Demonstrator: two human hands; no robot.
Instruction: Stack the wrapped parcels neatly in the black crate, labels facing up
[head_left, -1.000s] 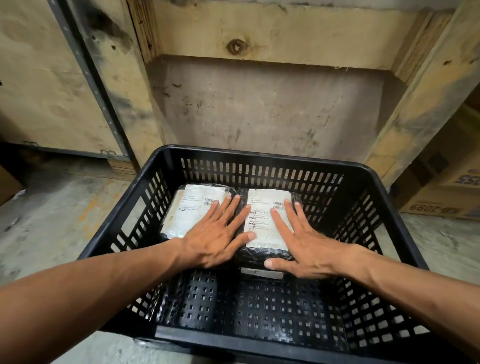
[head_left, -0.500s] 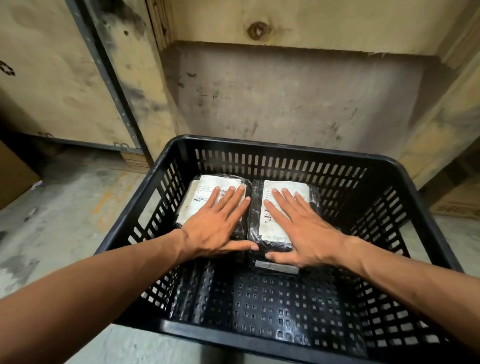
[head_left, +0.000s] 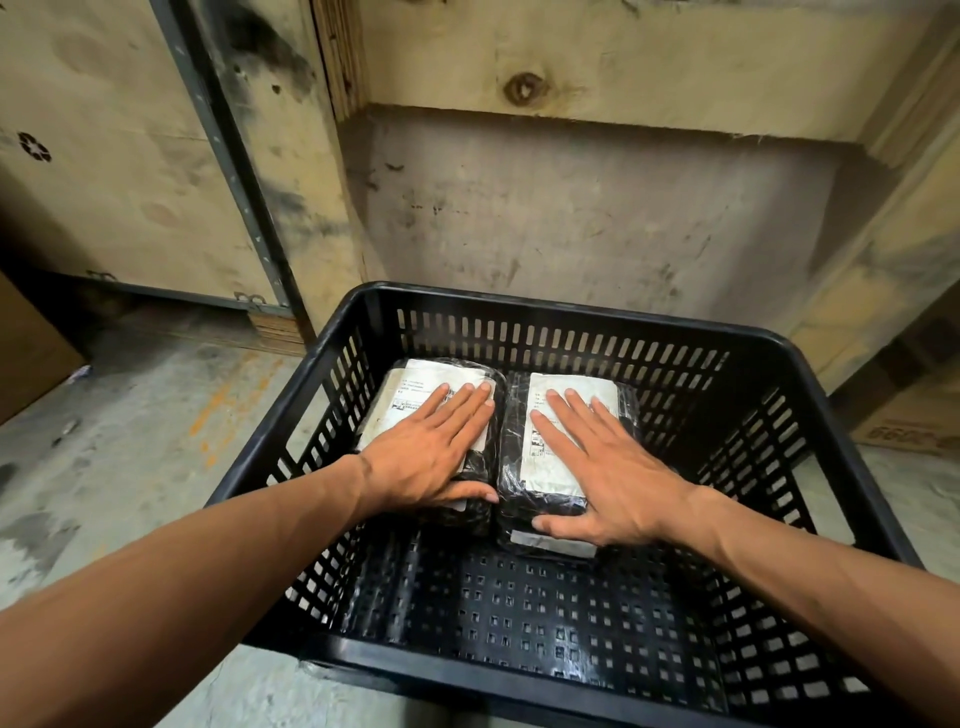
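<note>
Two parcels wrapped in black plastic lie side by side in the back half of the black crate (head_left: 571, 312), white labels up. My left hand (head_left: 431, 452) rests flat on the left parcel (head_left: 415, 382), fingers straight, thumb along its near edge. My right hand (head_left: 608, 478) lies flat on the right parcel (head_left: 576, 387), thumb hooked over its near end. The two parcels touch along their long sides. A second parcel seems to sit under the right one, where a pale strip (head_left: 550, 543) shows below my thumb.
The crate stands on a stained concrete floor (head_left: 130, 441). Plywood crate walls (head_left: 597, 218) rise just behind it. A cardboard box (head_left: 909, 415) sits at the right and another box corner (head_left: 26, 353) at the left. The crate's near half shows bare perforated floor (head_left: 545, 613).
Both hands slid farther forward over the labels and the fingers drew closer together. My left thumb moved off the right parcel onto the left parcel's near edge. The parcels now sit squarer together.
</note>
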